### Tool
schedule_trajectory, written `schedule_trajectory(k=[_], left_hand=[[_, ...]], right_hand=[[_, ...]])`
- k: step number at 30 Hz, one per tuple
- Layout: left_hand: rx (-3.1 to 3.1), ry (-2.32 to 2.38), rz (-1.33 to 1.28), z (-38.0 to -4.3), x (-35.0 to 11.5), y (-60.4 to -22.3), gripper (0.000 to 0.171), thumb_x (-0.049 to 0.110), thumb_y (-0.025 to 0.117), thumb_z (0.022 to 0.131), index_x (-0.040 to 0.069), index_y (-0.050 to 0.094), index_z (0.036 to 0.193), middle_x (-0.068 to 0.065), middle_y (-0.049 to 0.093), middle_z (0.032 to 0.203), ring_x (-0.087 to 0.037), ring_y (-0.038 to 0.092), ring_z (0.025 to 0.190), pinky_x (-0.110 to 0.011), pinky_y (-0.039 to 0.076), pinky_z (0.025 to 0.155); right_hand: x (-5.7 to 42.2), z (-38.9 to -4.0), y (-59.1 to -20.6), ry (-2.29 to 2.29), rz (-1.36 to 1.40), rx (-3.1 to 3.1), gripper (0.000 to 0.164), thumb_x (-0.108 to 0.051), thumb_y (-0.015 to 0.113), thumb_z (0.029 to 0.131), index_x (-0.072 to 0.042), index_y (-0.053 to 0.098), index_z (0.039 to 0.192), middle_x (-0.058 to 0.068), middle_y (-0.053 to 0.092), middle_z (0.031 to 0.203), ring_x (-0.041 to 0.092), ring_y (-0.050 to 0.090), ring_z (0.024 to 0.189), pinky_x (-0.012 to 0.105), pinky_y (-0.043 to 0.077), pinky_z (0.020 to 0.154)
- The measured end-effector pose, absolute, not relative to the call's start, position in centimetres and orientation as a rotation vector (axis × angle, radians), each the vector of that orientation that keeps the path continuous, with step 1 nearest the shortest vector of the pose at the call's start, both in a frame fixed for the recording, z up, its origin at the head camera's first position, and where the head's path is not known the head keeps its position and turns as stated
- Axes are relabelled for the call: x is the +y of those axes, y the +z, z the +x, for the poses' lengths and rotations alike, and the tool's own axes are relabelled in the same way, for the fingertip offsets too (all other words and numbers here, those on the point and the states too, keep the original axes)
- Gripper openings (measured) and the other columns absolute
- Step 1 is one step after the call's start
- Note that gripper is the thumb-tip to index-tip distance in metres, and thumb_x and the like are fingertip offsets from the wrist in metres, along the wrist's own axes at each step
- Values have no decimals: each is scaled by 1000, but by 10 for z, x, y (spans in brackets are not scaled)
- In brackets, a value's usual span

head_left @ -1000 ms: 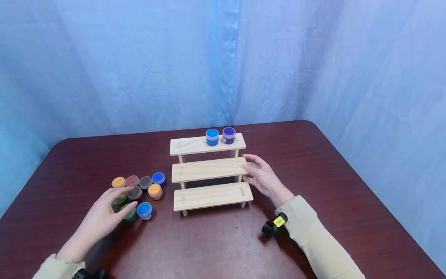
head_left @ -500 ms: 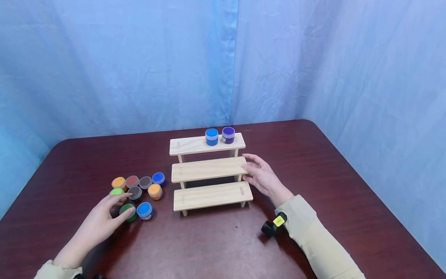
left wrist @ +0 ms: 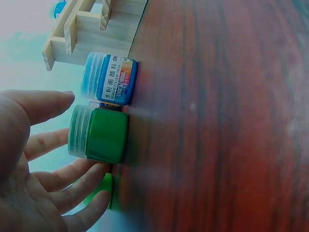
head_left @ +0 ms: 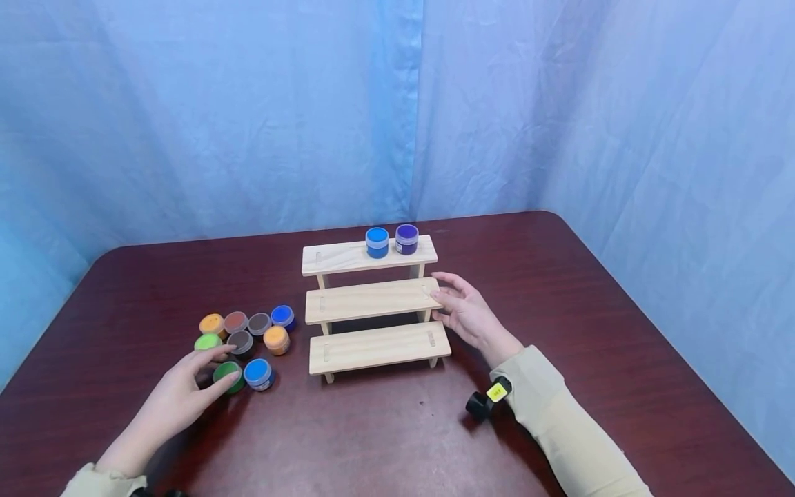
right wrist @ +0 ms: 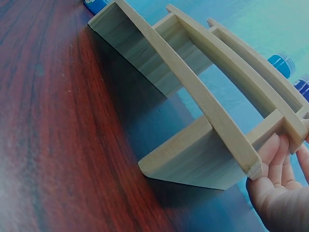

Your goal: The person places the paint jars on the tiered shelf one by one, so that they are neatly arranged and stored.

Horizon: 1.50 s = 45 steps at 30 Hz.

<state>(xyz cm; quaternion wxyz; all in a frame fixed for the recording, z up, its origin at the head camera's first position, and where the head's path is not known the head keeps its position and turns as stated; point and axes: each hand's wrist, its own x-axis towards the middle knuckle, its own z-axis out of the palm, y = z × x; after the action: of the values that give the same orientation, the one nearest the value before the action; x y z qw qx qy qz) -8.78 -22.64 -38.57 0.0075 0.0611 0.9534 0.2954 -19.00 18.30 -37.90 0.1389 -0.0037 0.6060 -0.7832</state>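
Note:
In the head view, my left hand [head_left: 174, 393] hovers over the near left paint jars, thumb and fingers spread beside a dark green paint jar [head_left: 227, 377]. The left wrist view shows that green jar [left wrist: 107, 135] upright on the table between thumb and fingers, with a gap to the thumb. A blue paint jar [head_left: 259, 374] stands beside it, and a light green one [head_left: 208, 342] lies just past the fingers. My right hand [head_left: 468, 317] grips the right end of the middle step of a three-step wooden stand [head_left: 366, 301], thumb on top; some fingers are hidden behind it.
On the top step stand a light blue jar [head_left: 377, 243] and a purple jar [head_left: 406, 239]. Several more jars, including orange [head_left: 276, 340], brown [head_left: 236, 322] and dark blue [head_left: 282, 317], cluster left of the stand. A blue curtain [head_left: 248, 124] hangs behind the dark red table [head_left: 385, 435].
My left hand has shifted slightly down and left, its thumb and fingers coming lower around the dark green jar; the light green jar is now uncovered. My right hand keeps its place on the stand.

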Motion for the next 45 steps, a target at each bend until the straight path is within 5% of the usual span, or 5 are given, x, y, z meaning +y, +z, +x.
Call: schedule_trajectory(k=[45], left_hand=[[2964,1070,174,-79,-234,-393,42,8,74,80,0,61,119,-20,61,117,-30,65,97,-29,58,73]], right_hand=[[184,-192,-381,-2265,0,1740,45,-1,45,97,-2,32,140,-5,58,90,6,59,76,22,48,68]])
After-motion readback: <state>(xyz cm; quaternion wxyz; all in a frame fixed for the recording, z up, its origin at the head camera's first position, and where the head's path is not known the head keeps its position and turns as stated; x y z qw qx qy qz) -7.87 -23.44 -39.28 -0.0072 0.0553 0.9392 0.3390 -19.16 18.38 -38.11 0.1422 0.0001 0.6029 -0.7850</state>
